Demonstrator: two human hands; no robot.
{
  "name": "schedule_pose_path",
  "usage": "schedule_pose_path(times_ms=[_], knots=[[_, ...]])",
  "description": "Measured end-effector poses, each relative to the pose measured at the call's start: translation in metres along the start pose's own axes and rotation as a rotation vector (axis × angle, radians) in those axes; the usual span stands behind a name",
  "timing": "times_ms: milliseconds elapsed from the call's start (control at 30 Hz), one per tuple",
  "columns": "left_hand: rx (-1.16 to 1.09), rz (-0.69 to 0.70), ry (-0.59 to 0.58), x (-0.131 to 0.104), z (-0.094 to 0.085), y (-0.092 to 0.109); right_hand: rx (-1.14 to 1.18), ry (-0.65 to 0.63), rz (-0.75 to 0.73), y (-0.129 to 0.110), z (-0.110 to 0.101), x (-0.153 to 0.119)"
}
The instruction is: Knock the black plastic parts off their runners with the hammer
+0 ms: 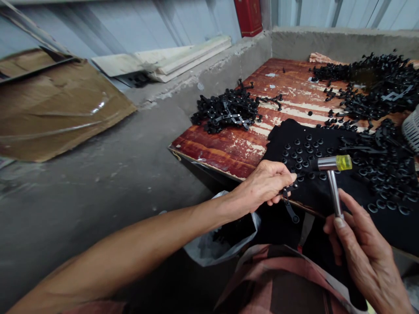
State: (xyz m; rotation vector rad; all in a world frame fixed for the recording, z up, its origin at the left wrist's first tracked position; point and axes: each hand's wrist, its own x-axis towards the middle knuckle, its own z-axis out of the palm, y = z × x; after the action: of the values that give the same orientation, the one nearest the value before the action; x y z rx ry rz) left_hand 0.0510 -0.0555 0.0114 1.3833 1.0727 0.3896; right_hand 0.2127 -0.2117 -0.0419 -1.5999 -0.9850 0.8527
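My left hand [270, 183] is closed on a small black linkage piece [289, 208] at the table's front edge. One arm of that piece hangs below my fingers, and a few shiny rivets show on it. In my right hand [360, 244] is a small mallet [334, 174], gripped by its metal handle. Its head lies level, with a yellow face to the right and a dark end to the left, just right of my left fingertips. Round black caps [298, 159] lie in loose rows on the black cloth [275, 150] behind my left hand.
A heap of black linkages [225, 109] sits at the table's left, with larger piles [376, 87] at the back right. More loose black parts [386, 174] and a white basket [411, 128] are at the right. Below the edge hangs a plastic bag [209, 250].
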Motion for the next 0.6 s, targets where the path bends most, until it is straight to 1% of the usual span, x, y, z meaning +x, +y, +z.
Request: schedule_pose_path(times_ms=[67, 300, 400, 500, 600], knots=[[-0.006, -0.021, 0.007, 0.0, 0.001, 0.002, -0.019, -0.018, -0.017, 0.002, -0.001, -0.001], [-0.004, 0.003, 0.004, -0.001, 0.0, 0.001, -0.008, -0.031, -0.098, 0.002, 0.002, -0.001], [0.005, 0.05, -0.006, 0.0, -0.002, -0.003, -0.019, -0.031, -0.115, 0.003, 0.002, -0.001], [0.004, 0.119, -0.047, 0.001, -0.004, -0.01, -0.028, -0.03, -0.132, 0.003, 0.001, 0.0], [0.004, 0.157, -0.063, 0.001, -0.004, -0.014, -0.078, -0.029, -0.164, 0.0, 0.001, 0.001]])
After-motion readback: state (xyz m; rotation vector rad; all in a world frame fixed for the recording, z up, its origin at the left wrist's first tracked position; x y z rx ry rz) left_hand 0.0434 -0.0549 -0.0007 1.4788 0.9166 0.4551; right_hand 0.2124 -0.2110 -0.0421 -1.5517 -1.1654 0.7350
